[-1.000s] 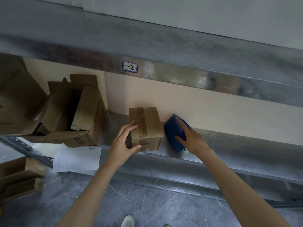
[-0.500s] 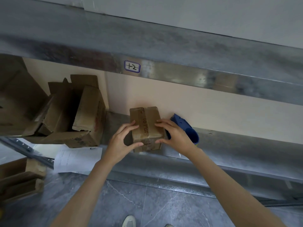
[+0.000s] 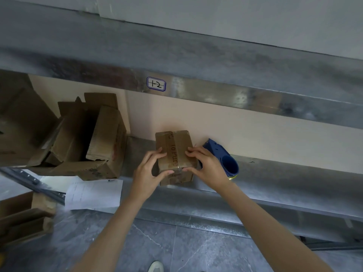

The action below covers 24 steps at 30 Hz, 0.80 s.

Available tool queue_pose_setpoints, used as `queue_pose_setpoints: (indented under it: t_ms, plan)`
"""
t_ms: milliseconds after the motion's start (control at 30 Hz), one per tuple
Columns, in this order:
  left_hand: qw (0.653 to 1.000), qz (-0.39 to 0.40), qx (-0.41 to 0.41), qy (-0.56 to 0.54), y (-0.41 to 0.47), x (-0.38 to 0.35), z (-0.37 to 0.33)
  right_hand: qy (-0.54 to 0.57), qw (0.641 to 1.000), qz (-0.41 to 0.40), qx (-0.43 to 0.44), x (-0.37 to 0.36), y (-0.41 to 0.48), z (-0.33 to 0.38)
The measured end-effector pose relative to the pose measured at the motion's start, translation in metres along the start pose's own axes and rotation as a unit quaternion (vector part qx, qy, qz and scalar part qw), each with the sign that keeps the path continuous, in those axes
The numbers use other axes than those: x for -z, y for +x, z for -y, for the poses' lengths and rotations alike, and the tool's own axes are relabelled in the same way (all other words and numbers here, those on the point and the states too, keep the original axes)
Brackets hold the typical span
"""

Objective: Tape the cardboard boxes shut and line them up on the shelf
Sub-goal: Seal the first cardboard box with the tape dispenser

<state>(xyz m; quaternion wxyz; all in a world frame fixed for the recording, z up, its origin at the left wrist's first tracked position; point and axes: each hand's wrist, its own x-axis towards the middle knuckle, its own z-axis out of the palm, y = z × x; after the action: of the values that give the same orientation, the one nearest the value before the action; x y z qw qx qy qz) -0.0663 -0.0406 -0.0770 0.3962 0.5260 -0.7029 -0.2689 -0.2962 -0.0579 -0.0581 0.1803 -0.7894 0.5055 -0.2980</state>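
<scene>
A small closed cardboard box (image 3: 175,146) with clear tape and dark lettering along its top seam sits on the grey metal shelf (image 3: 284,177). My left hand (image 3: 149,173) grips its left front corner, fingers on top and thumb on the front face. My right hand (image 3: 208,167) grips the right front corner the same way. A blue tape dispenser (image 3: 225,160) lies on the shelf just right of the box, behind my right hand.
Several open, untaped cardboard boxes (image 3: 94,138) are heaped on the shelf at left. A white paper sheet (image 3: 94,193) hangs over the shelf edge. More cardboard (image 3: 23,218) lies on the floor at lower left. An upper shelf beam carries a label (image 3: 156,84).
My right hand let go of the blue tape dispenser and moved left onto the small box. My left hand stayed on the box and closed its grip.
</scene>
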Motion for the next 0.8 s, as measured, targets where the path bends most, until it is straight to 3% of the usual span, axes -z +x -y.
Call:
queue_pose_setpoints:
  t_ms: [233, 467, 700, 800]
  plan:
    - [1.0, -0.011, 0.019, -0.004, -0.002, 0.001, -0.007, 0.023, 0.999, 0.002, -0.024, 0.001, -0.001, 0.007]
    - [0.992, -0.112, 0.052, -0.02, -0.002, -0.017, -0.02, 0.026, 0.994, -0.076, -0.07, -0.016, 0.004, 0.017]
    - [0.997, -0.063, 0.023, -0.029, 0.001, -0.007, -0.006, 0.035, 0.995, -0.092, -0.018, -0.007, 0.01, 0.008]
    - [0.997, -0.047, 0.026, -0.048, 0.0, -0.005, -0.002, 0.057, 0.996, -0.062, -0.025, -0.002, 0.007, 0.004]
